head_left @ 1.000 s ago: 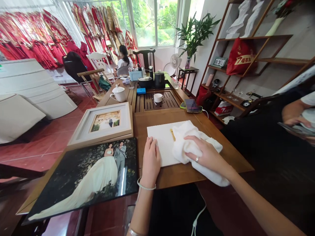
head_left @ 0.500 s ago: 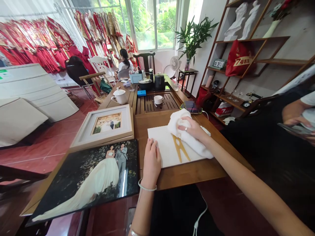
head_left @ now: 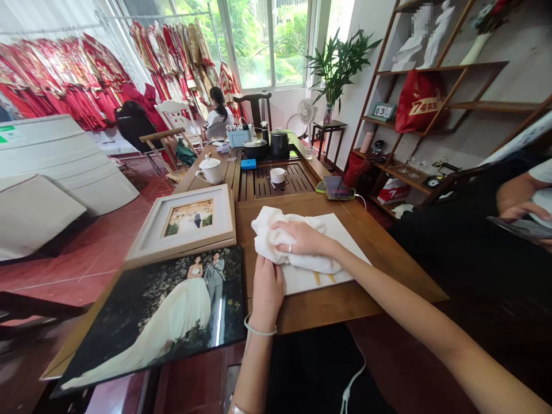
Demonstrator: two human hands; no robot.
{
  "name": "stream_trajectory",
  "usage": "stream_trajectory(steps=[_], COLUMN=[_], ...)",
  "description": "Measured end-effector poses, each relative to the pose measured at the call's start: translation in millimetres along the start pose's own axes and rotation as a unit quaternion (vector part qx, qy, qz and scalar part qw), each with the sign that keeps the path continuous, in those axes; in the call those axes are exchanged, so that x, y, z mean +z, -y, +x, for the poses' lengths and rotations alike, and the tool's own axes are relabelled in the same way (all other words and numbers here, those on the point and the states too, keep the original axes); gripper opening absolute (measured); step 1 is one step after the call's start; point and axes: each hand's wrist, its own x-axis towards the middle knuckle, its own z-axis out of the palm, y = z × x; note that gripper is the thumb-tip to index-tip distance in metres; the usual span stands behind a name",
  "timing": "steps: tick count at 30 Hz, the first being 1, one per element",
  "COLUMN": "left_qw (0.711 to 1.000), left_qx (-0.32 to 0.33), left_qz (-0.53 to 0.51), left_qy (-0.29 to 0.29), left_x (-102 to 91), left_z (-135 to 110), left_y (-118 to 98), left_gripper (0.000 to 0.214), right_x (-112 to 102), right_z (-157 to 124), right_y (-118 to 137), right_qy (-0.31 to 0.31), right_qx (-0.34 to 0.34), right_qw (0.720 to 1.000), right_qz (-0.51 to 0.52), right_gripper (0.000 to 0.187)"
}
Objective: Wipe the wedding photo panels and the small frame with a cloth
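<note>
The wiping seemed unfinished: the right hand (head_left: 304, 237) grasped a fluffy white cloth (head_left: 264, 237) toward ten o'clock on a rectangular white board (head_left: 345, 237), while the left hand (head_left: 268, 282), at eight o'clock, had unclear grip.

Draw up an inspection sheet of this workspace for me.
Surface: brown wooden table; slatted tray farther back.
Work items: cloth bunched on a white board, hiding part of a yellow mark.
Clutter: framed photo and glossy print at left; lidded cup, small cup and partly blurred device beyond the board.
Hands: right hand holds the cloth; left hand is at the board's left edge, grip unclear.
Cables: white lead by the device; white cord below the table's near edge.
Surroundings: plant, fan, shelves, red garments; seated person at the far end, another person's hands at right.
</note>
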Motion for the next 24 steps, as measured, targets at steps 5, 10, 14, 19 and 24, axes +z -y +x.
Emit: stream_trajectory(steps=[5, 10, 14, 19, 24], left_qw=[1.000, 0.999, 0.999, 0.999, 0.999], left_qx=[0.015, -0.024, -0.037, -0.024, -0.029], left_qz=[0.005, 0.023, 0.031, 0.029, 0.015], left_qy=[0.018, 0.014, 0.008, 0.001, -0.035], left_x=[0.1, 2.0, 4.5, 4.7, 2.3], left_z=[-2.6, -3.5, -3.0, -2.7, -2.0], left_y=[3.7, 5.0, 4.4, 4.3, 2.0], left_gripper=[0.046, 0.039, 0.038, 0.038, 0.041], right_x=[-1.5, -8.6, -8.4, -4.8, -14.7], right_z=[-49.9, -99.3, -102.3, -54.8, 1.9], right_y=[9.6, 12.6, 4.8, -4.5, -10.5], right_qy=[0.002, 0.027, 0.001, -0.038, 0.074], right_qx=[-0.011, -0.047, -0.003, 0.067, 0.013], right_qw=[1.000, 0.998, 1.000, 0.995, 0.994], right_qz=[-0.028, -0.015, 0.001, -0.062, -0.083], right_gripper=[0.050, 0.055, 0.056, 0.052, 0.075])
